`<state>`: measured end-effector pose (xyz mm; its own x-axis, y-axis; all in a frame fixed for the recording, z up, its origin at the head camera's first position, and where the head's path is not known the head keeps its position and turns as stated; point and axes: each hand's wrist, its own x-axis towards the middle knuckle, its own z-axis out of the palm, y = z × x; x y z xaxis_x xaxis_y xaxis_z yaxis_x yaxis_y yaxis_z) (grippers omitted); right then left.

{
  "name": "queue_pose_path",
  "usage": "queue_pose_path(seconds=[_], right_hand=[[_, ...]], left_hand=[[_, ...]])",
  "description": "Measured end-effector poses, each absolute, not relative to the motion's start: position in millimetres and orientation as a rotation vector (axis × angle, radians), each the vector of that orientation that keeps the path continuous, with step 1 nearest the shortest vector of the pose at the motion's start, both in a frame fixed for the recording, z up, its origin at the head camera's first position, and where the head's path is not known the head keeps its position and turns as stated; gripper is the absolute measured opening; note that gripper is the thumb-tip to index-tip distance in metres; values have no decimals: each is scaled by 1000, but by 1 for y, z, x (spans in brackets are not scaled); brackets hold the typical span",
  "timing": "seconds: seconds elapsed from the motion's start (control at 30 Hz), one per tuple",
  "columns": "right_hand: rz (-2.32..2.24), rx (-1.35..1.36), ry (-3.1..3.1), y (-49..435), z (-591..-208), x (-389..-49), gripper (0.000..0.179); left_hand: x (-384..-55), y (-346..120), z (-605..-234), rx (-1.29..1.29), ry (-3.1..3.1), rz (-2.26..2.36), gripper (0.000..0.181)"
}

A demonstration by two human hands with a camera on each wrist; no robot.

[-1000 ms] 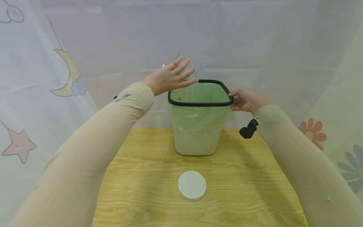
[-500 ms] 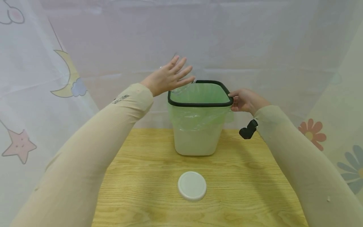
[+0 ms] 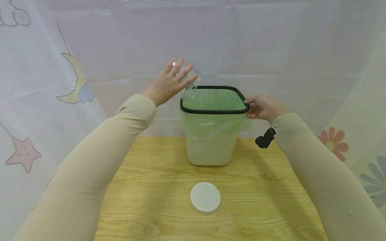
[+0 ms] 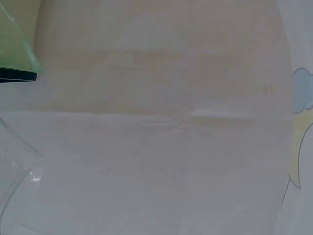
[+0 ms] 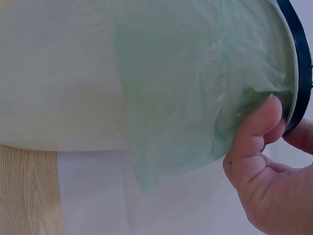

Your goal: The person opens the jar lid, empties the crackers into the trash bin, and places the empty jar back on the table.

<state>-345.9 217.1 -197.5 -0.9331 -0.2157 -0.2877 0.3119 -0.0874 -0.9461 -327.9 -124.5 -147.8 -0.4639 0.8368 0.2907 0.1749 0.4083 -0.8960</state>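
A clear jar (image 3: pixel 190 92), hard to make out, is tilted over the left side of the trash bin (image 3: pixel 211 147). My left hand (image 3: pixel 166 83) holds the jar from behind with its fingers spread over it. Part of the jar's clear wall (image 4: pixel 17 171) shows at the left edge of the left wrist view. The bin is pale, with a black rim (image 3: pixel 214 111) and a green bag (image 5: pixel 166 98) folded over its edge. At the right corner, my right hand (image 3: pixel 263 107) pinches the rim between thumb and fingers.
A round white lid (image 3: pixel 205 197) lies on the wooden table (image 3: pixel 156 190) in front of the bin. Behind stands a pale cloth backdrop (image 3: pixel 256 40) with printed shapes at the sides.
My left hand has shifted left with the jar. A small orange-brown bit seen by the jar a second ago is out of sight. My right hand keeps its grip on the rim.
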Motion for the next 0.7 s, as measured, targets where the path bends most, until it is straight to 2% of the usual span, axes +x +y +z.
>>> queue_pose_path(seconds=[0.13,0.37,0.53,0.7], right_hand=[[-2091,98,1830,217,-198,-347,9],[-2097,101,1797,219,-198,-349,10],[-2108,129,1766,218,-198,-350,12],[-2147,134,1709,220,-199,-350,9]], left_hand=[[-330,-137,-153,-870,-1910,869,75],[-322,-145,-162,-831,-2011,737,94],[-318,-146,-168,-806,-2098,515,96],[-319,-147,-174,-785,-2096,482,97]])
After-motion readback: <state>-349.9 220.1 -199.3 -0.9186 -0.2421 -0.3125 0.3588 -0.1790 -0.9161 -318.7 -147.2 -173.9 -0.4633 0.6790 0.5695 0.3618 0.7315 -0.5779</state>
